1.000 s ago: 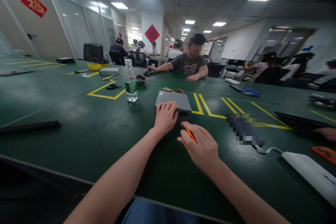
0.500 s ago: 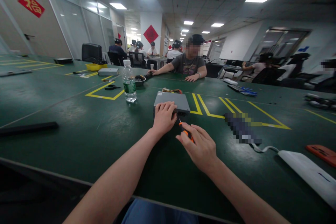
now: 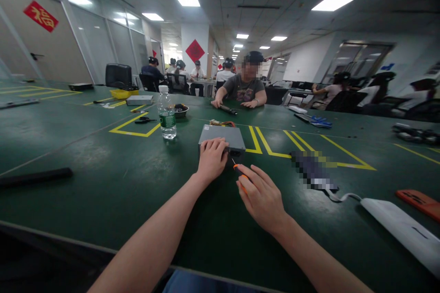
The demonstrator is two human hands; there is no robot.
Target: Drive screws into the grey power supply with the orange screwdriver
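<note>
A flat grey metal box (image 3: 222,137) lies on the green table (image 3: 103,165) in front of me. My left hand (image 3: 211,160) rests on its near edge, fingers curled over the top and pressing it down. My right hand (image 3: 261,197) is closed round an orange-and-black screwdriver (image 3: 238,170), whose thin tip points at the box's near face. A bundle of coloured wires (image 3: 225,123) sticks out behind the box.
A water bottle (image 3: 167,113) stands left of the box, with scissors (image 3: 144,120) and a dark bowl (image 3: 180,111) beyond. A white device with a cable (image 3: 398,226) and an orange object (image 3: 417,199) lie at right. A person (image 3: 244,88) sits opposite; other people sit farther back.
My right hand has drawn the screwdriver slightly back and down, showing its tip near the box. The person opposite has pulled both hands together on a dark tool. My view tilted slightly.
</note>
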